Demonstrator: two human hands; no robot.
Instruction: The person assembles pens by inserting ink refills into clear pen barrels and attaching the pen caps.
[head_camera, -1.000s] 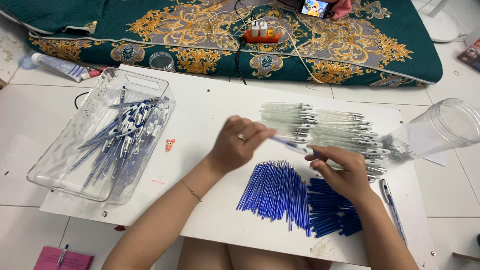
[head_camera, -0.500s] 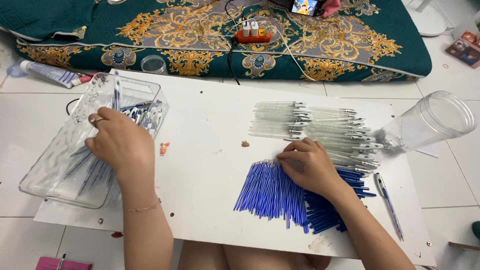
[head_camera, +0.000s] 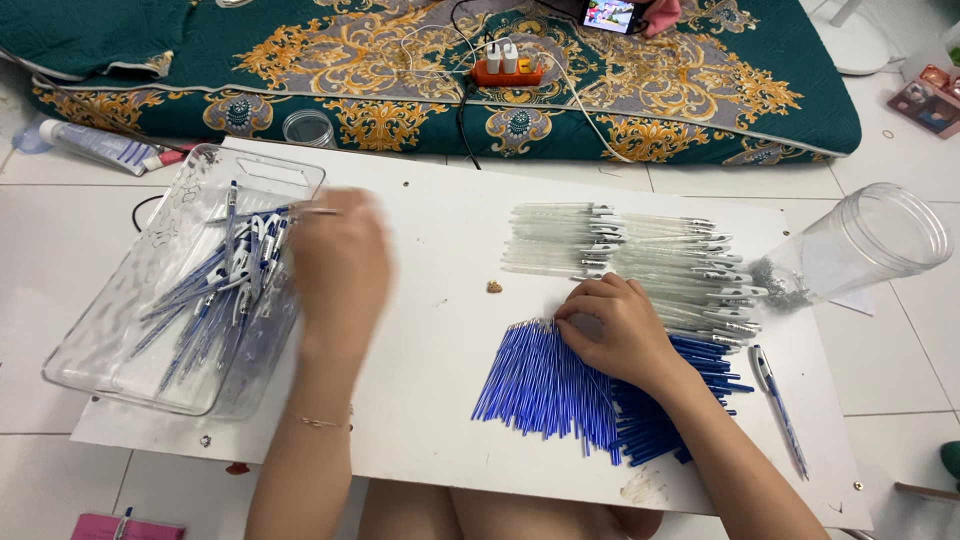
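Refills (head_camera: 560, 385), blue, too many to count, fan across the white board (head_camera: 430, 320); right hand (head_camera: 620, 330) presses on them, grip half-curled. Left hand (head_camera: 340, 265), blurred beside one clear tray (head_camera: 110, 330) of pens (head_camera: 215, 300); grip indiscernible.

Glowing at the top edge on the green patterned quilt (head_camera: 700, 90): small phone screen (head_camera: 609, 14), bright and multicoloured. Lying at far left on the floor: white tube (head_camera: 95, 146) with blue stripes and red cap.
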